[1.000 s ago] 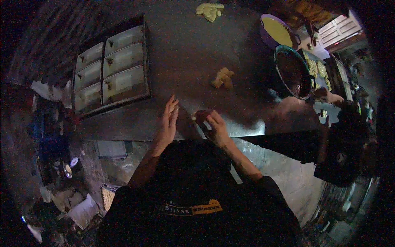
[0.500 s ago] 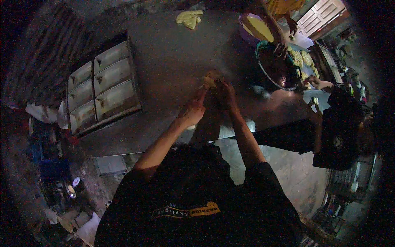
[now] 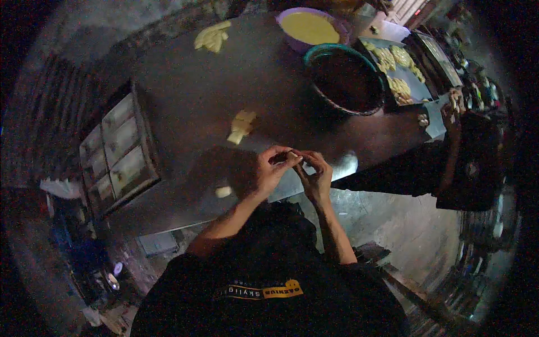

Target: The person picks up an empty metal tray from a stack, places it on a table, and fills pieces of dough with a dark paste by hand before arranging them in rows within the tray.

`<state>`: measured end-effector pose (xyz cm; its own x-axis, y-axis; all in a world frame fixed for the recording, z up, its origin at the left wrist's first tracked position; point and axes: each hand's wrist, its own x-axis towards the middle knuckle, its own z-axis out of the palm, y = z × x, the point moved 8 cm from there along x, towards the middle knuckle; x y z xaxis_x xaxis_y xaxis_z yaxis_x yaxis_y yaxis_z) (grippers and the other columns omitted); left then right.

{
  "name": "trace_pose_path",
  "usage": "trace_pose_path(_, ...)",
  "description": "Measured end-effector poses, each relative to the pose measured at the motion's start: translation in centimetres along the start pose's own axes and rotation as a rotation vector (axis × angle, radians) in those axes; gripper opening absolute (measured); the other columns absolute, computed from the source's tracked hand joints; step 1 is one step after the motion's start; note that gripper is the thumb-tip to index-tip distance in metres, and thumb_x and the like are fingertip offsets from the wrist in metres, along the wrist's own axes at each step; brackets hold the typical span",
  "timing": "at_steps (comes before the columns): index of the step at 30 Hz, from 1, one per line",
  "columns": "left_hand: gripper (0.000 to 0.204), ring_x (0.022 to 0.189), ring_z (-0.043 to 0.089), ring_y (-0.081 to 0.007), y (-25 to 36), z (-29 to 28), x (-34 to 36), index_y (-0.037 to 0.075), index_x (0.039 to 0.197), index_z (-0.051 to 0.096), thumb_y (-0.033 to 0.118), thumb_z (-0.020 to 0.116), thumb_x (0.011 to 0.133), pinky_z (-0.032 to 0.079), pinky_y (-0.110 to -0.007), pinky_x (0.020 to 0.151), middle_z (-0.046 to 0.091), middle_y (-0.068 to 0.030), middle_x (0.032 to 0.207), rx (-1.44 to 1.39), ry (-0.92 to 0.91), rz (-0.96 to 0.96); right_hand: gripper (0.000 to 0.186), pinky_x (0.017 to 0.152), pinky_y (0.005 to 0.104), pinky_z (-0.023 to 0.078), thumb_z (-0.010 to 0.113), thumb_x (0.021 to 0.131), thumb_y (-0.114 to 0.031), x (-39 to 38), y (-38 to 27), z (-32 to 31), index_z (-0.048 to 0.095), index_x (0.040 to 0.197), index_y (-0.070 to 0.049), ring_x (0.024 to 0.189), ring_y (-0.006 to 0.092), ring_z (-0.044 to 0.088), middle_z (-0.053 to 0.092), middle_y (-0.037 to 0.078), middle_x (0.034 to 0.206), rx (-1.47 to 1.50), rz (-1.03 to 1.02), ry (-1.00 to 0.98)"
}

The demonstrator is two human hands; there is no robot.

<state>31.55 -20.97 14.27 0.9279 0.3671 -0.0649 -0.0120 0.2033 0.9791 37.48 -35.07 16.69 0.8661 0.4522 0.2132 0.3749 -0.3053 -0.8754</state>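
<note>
Over the table's near edge my left hand (image 3: 270, 173) and my right hand (image 3: 316, 178) meet, thumbs and fingertips pinched together. What they hold between the fingertips is too small and dim to make out. Just beyond them on the dark table (image 3: 185, 106) lies a shaped piece of pale dough (image 3: 242, 126), apart from both hands. A small dough lump (image 3: 223, 192) rests left of my left wrist. More shaped dough (image 3: 213, 37) is grouped at the far left of the table.
A metal tray with several compartments (image 3: 119, 143) stands at the left. Far right are a purple basin of yellow liquid (image 3: 310, 28), a dark tub with a green rim (image 3: 324, 47) and a tray of shaped dough (image 3: 401, 73). A co-worker's hand (image 3: 453, 104) is beside that tray.
My hands have left the dough on the table and drawn back toward me, fingertips together. The view has shifted. The co-worker's arm reaching over the tub is gone from there.
</note>
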Motion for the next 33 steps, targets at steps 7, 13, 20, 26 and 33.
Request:
trace_pose_path(7, 0.027, 0.124, 0.056, -0.0284, 10.5, 7.1, 0.4, 0.012, 0.115, 0.069, 0.027, 0.068, 0.092, 0.044, -0.039, 0.104, 0.059, -0.0143, 0.134, 0.383, 0.1, 0.425, 0.042, 0.088, 0.0333, 0.052, 0.08, 0.075, -0.003, 2.7, -2.9, -7.1, 0.066, 0.114, -0.002, 0.108, 0.0186, 0.06, 0.063, 0.009, 0.119, 0.438, 0.105, 0.064)
trace_pose_path(13, 0.045, 0.132, 0.051, -0.0324, 12.6, 10.5, -1.3, 0.015, 0.104, 0.073, 0.055, 0.054, 0.092, 0.03, -0.046, 0.115, 0.063, -0.0092, 0.131, 0.736, -0.246, 0.934, 0.023, 0.083, 0.0309, 0.051, 0.075, 0.085, -0.011, -0.7, 0.3, -5.0, 0.066, 0.102, -0.001, 0.094, 0.015, 0.062, 0.065, 0.007, 0.104, 0.863, 0.289, -0.235)
trace_pose_path(20, 0.05, 0.121, 0.06, -0.0361, 7.8, 8.3, -0.6, 0.007, 0.109, 0.065, 0.051, 0.068, 0.085, 0.046, -0.045, 0.102, 0.063, -0.0175, 0.127, 0.276, -0.138, 0.803, 0.026, 0.058, 0.0227, 0.04, 0.066, 0.094, -0.027, 0.5, -4.4, -2.4, 0.068, 0.087, -0.002, 0.064, 0.0068, 0.053, 0.061, -0.001, 0.071, 1.035, 0.433, -0.798)
trace_pose_path(26, 0.108, 0.145, 0.025, -0.0396, 3.8, 4.5, 0.8, 0.011, 0.156, 0.015, 0.038, 0.083, 0.076, 0.035, -0.056, 0.11, 0.011, -0.0167, 0.163, 0.045, 0.161, 0.299, 0.033, 0.078, 0.0316, 0.05, 0.062, 0.096, -0.029, 14.0, 2.0, -4.4, 0.07, 0.095, 0.003, 0.085, 0.0157, 0.064, 0.07, 0.009, 0.091, 0.146, -0.027, -0.481)
trace_pose_path(33, 0.108, 0.145, 0.024, -0.0389, 2.6, 0.8, -2.2, 0.013, 0.157, 0.008, 0.021, 0.083, 0.079, 0.034, -0.059, 0.109, 0.004, -0.011, 0.164, 0.012, 0.119, 0.135, 0.037, 0.072, 0.0494, 0.055, 0.048, 0.098, -0.041, 26.5, 13.1, -5.5, 0.068, 0.111, -0.013, 0.083, 0.0424, 0.068, 0.07, 0.02, 0.093, -0.985, -0.292, -0.592)
